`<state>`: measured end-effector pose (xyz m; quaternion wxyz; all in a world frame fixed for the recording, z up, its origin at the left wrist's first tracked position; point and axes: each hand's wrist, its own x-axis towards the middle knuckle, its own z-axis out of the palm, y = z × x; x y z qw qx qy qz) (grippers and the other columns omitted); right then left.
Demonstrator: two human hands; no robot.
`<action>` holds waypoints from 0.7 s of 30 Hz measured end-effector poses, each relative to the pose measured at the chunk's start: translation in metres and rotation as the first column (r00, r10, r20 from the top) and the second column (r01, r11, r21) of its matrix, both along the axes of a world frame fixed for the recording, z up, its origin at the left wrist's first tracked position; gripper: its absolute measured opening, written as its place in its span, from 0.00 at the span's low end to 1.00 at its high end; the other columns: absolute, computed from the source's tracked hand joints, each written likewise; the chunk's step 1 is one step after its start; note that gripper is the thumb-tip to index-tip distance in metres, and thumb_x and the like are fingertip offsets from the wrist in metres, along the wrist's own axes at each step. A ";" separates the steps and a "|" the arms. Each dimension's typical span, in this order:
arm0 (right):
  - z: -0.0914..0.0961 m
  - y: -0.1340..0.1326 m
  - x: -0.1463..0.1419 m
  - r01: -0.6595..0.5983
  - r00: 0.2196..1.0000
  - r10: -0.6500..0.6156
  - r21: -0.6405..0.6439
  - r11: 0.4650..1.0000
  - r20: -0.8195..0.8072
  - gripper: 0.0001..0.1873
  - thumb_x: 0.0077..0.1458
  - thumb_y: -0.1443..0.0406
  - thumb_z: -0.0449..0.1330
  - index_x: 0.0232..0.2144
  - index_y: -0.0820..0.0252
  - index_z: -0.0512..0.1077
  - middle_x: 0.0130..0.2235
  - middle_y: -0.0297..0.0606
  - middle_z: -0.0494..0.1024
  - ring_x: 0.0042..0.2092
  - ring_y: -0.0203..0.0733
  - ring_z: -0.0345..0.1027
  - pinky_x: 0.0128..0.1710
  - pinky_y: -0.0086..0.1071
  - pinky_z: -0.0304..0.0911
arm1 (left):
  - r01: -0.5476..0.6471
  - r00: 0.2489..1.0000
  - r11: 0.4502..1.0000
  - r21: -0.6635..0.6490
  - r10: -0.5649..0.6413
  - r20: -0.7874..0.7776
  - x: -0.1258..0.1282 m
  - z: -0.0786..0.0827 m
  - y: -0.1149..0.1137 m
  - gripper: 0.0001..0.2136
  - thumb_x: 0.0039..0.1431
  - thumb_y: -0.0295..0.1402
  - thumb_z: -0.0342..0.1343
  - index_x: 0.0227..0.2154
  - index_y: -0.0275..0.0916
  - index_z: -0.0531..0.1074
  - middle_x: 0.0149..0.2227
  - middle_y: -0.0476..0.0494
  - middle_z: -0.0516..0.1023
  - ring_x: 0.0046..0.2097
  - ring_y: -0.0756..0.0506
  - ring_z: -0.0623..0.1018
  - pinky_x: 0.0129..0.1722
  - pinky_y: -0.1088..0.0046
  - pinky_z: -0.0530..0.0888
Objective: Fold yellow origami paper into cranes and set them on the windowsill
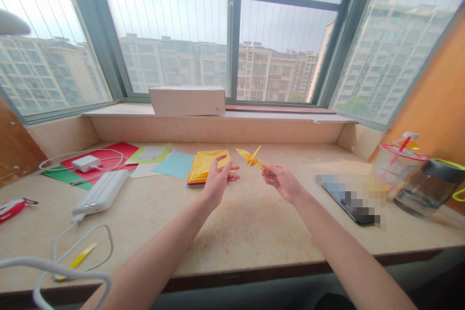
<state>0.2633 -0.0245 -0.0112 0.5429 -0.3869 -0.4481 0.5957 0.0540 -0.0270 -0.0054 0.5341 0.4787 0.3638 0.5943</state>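
Observation:
My right hand [280, 180] is raised above the stone desk [232, 223] and pinches a small folded yellow paper figure [250, 157] by its lower end. My left hand [219, 179] hovers just left of it, palm turned up, fingers loosely spread and holding nothing. Directly behind the left hand a stack of coloured paper sheets [205, 167] with a yellow one on top lies on the desk.
Loose sheets lie at the back left: light blue [174, 164], green-edged [149, 154], red [105, 156]. A white charger [85, 162], white power bank [101, 192] and cables sit left. A white box [188, 100] rests on the sill. A dark tablet [350, 201], plastic cup [397, 162] and jar [428, 188] stand right.

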 end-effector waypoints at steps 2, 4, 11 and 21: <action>-0.002 0.003 0.001 0.073 0.997 -0.074 -0.038 0.997 -0.023 0.13 0.43 0.58 0.70 0.27 0.61 0.77 0.25 0.36 0.77 0.24 0.33 0.64 0.25 0.29 0.57 | -0.007 0.992 0.997 0.081 0.017 -0.122 0.002 -0.002 -0.001 0.22 0.55 0.42 0.60 0.49 0.42 0.61 0.34 0.49 0.76 0.26 0.53 0.76 0.31 0.75 0.73; -0.005 0.005 0.000 0.084 0.996 -0.085 -0.052 0.995 -0.013 0.13 0.43 0.58 0.69 0.28 0.61 0.77 0.26 0.37 0.78 0.24 0.34 0.64 0.25 0.29 0.58 | 0.018 0.967 0.982 0.190 0.031 -0.253 0.004 -0.006 -0.003 0.20 0.55 0.40 0.61 0.48 0.41 0.64 0.33 0.51 0.74 0.27 0.52 0.76 0.29 0.76 0.73; -0.011 0.002 -0.007 -0.047 0.997 0.049 -0.046 0.998 0.055 0.14 0.46 0.57 0.68 0.29 0.63 0.77 0.28 0.40 0.80 0.24 0.32 0.66 0.28 0.28 0.59 | 0.007 0.881 0.929 0.369 0.169 -0.442 0.007 -0.011 -0.002 0.11 0.57 0.37 0.59 0.40 0.38 0.71 0.32 0.48 0.76 0.28 0.51 0.76 0.29 0.76 0.74; -0.006 -0.002 -0.010 -0.148 0.968 0.141 0.019 0.989 0.209 0.22 0.51 0.49 0.63 0.28 0.65 0.78 0.25 0.40 0.78 0.24 0.34 0.64 0.27 0.30 0.57 | -0.106 0.796 0.915 0.390 0.313 -0.518 0.002 -0.011 0.003 0.10 0.60 0.36 0.54 0.37 0.37 0.76 0.27 0.46 0.79 0.27 0.48 0.78 0.27 0.75 0.73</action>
